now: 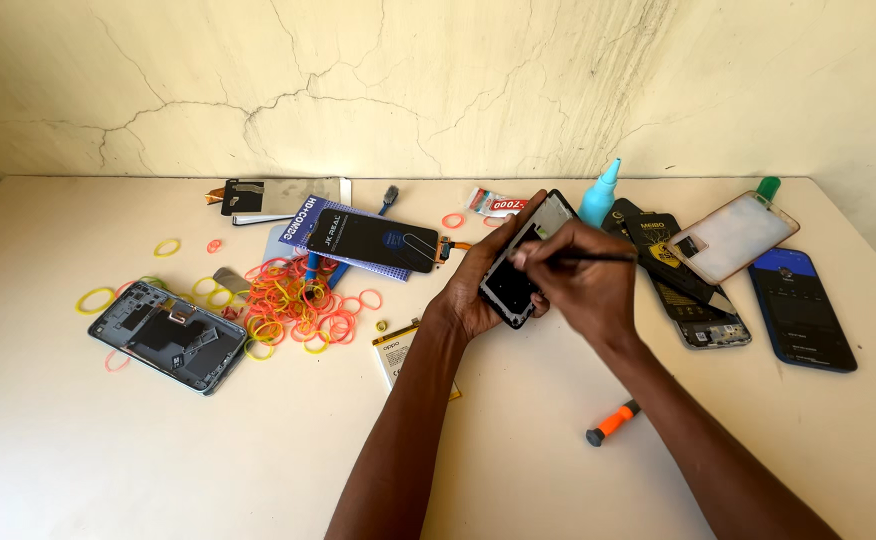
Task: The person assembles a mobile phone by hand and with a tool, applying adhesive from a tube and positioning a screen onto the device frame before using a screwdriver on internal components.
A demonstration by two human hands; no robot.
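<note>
Two hands busy, left hand [480, 290] gripping flat black phone frame [524, 262], right hand [580, 282] pinching thin tool [598, 258].

At table centre, my left hand [478, 290] cradles an opened phone [526, 262] tilted off the table [78, 450], my right hand [583, 280] over it. Left lie the rubber bands [293, 300] and a gutted phone frame [166, 335] (nearer me); a screwdriver [613, 421] lies before my right forearm, more phones [803, 310] right.
</note>
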